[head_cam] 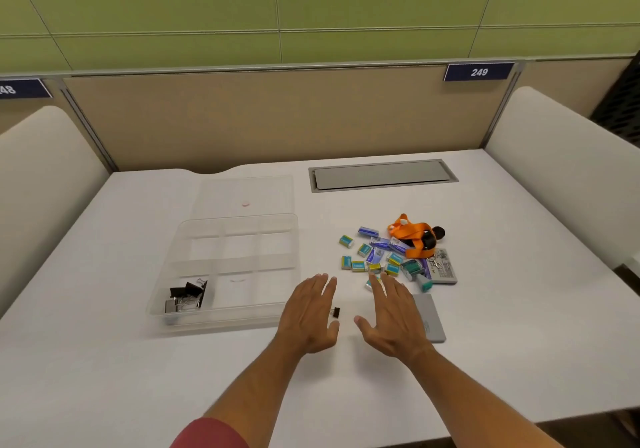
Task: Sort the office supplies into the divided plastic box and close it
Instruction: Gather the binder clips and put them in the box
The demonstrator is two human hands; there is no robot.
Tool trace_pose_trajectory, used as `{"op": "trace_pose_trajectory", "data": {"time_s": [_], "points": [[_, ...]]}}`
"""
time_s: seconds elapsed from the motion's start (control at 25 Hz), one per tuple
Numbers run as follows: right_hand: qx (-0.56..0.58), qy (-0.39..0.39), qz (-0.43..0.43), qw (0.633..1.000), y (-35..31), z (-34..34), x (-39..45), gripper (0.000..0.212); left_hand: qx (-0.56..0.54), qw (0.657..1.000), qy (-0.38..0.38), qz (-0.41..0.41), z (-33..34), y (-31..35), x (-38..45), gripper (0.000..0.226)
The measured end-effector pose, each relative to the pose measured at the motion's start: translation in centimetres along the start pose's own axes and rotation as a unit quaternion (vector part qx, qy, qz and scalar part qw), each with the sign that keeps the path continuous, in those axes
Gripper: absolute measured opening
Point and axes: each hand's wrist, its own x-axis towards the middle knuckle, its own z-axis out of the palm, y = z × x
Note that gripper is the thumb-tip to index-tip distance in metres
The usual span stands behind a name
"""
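Observation:
A clear divided plastic box [242, 316] stands left of centre on the white desk, and its front-left compartment holds several black binder clips [187, 297]. Its clear lid [242, 193] lies flat behind it. My left hand [310, 312] and my right hand [393, 316] hover palm-down and open, side by side, just right of the box. One small black binder clip [336, 312] lies on the desk between them. Beyond my right hand is a pile of small staple boxes [375, 257] in teal and blue, an orange lanyard [414, 236] and a badge card [445, 267].
A grey flat card or pad [431, 319] lies partly under my right hand. A grey cable hatch [381, 175] is set into the desk at the back. Beige partition panels rise behind the desk, and white side dividers stand at both sides.

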Motion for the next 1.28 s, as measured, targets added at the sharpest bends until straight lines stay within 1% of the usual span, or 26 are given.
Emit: {"op": "trace_pose_trajectory", "data": {"time_s": [0.12, 0.24, 0.36, 0.52, 0.6, 0.72, 1.0, 1.08, 1.2, 1.28], "points": [[0.003, -0.017, 0.015, 1.000, 1.7, 0.0, -0.2, 0.092, 0.004, 1.000, -0.026, 0.000, 0.7, 1.2, 0.5, 0.078], [-0.006, -0.023, 0.022, 0.999, 3.2, -0.2, -0.7, 0.089, 0.005, 0.997, -0.072, 0.001, 1.4, 2.1, 0.9, 0.074], [-0.028, -0.004, 0.032, 0.999, 4.6, -0.7, -1.0, 0.085, 0.011, 0.994, -0.104, -0.015, 2.1, 2.5, 1.3, 0.066], [-0.043, -0.005, 0.028, 0.999, 5.9, -0.8, -1.4, 0.075, 0.001, 0.996, -0.093, -0.015, 2.3, 2.8, 2.0, 0.034], [-0.049, -0.003, 0.022, 0.999, 6.2, -0.7, -1.3, 0.066, -0.009, 0.996, -0.089, -0.010, 2.4, 2.8, 2.3, 0.028], [-0.057, -0.013, 0.014, 0.998, 6.5, -0.6, -1.3, 0.054, -0.020, 0.995, -0.092, -0.020, 2.6, 2.9, 2.5, 0.022], [-0.078, -0.025, -0.039, 0.996, 6.6, -0.5, -0.9, 0.038, -0.040, 0.994, -0.077, -0.061, 2.5, 3.6, 2.7, 0.019], [-0.079, -0.023, -0.050, 0.995, 6.6, -0.4, -0.7, 0.034, -0.064, 0.993, -0.064, -0.080, 2.4, 3.8, 2.8, 0.018], [-0.083, -0.023, -0.082, 0.993, 6.6, -0.2, -0.5, 0.029, -0.129, 0.983, -0.047, -0.119, 2.1, 4.4, 3.3, 0.020], [-0.071, -0.022, -0.097, 0.992, 6.6, -0.2, -0.6, 0.025, -0.166, 0.977, -0.036, -0.130, 1.9, 4.8, 3.7, 0.019]]}}
